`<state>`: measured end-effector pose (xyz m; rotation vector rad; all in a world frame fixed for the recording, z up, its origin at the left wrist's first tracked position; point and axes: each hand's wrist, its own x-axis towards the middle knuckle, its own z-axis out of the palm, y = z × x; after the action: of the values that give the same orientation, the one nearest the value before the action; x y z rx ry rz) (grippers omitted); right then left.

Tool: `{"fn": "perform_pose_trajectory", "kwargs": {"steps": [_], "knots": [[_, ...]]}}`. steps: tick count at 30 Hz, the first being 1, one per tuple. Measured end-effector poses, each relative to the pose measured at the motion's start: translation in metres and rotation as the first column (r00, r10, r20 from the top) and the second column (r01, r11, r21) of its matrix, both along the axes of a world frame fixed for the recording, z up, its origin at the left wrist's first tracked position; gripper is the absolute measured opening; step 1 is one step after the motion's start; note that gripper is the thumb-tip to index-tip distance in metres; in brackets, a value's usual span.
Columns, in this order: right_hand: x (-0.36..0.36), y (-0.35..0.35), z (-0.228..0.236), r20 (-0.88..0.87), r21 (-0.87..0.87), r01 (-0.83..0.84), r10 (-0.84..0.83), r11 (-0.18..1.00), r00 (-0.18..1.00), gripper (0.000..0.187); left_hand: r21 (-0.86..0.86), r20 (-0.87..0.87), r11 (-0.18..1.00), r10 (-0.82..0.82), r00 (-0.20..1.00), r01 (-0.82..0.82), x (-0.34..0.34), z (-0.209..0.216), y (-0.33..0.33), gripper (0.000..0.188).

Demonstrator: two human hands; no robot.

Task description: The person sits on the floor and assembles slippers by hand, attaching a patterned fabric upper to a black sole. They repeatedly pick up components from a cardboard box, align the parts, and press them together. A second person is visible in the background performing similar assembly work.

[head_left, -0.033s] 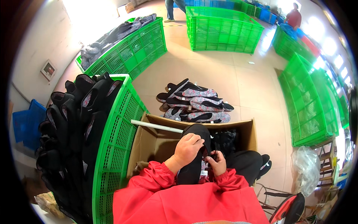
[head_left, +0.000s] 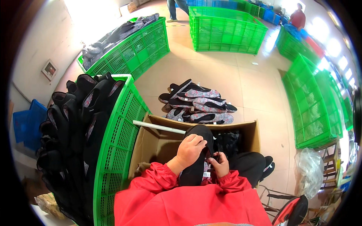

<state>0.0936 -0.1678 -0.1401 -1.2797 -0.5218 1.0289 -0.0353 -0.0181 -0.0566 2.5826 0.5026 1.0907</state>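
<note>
My left hand (head_left: 190, 151) is closed, its fingers curled at the edge of a black fabric shoe (head_left: 207, 165) with a patterned reddish lining and a white label. Close on its right, my right hand (head_left: 220, 164) pinches at the same shoe's opening. A thin dark piece shows at those fingertips, too small to name. Black cloth over my legs blends with the shoe, so its full outline is hidden. Beneath lies an open cardboard box (head_left: 155, 145), with dark items (head_left: 228, 142) inside its right part and a white bar (head_left: 159, 127) across its left.
Black shoes (head_left: 94, 98) fill a green crate (head_left: 117, 150) at my left. Beyond the box, flower-patterned shoes (head_left: 205, 103) lie stacked on the floor. More green crates (head_left: 226, 32) stand ahead and at right, near clear plastic sheeting (head_left: 310, 171). Two other people are farther back.
</note>
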Motion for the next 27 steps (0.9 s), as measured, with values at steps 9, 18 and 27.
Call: {"fn": "perform_pose_trajectory", "kwargs": {"steps": [9,18,27], "knots": [[0.002,-0.001,-0.006,0.023,-0.005,-0.020,0.020,1.000,1.000,0.023,0.016,0.011,0.997,0.072,0.997,-0.072,-0.006,0.016,-0.003,0.017],[-0.002,-0.001,0.007,0.131,-0.066,-0.016,0.025,0.998,0.991,0.029,-0.174,0.068,0.950,0.276,0.959,-0.261,-0.009,-0.002,-0.005,0.024],[-0.009,-0.005,0.000,0.217,-0.069,0.015,0.000,0.998,0.976,0.033,-0.358,0.022,0.895,0.292,0.956,-0.265,-0.018,-0.020,-0.009,0.027]]}}
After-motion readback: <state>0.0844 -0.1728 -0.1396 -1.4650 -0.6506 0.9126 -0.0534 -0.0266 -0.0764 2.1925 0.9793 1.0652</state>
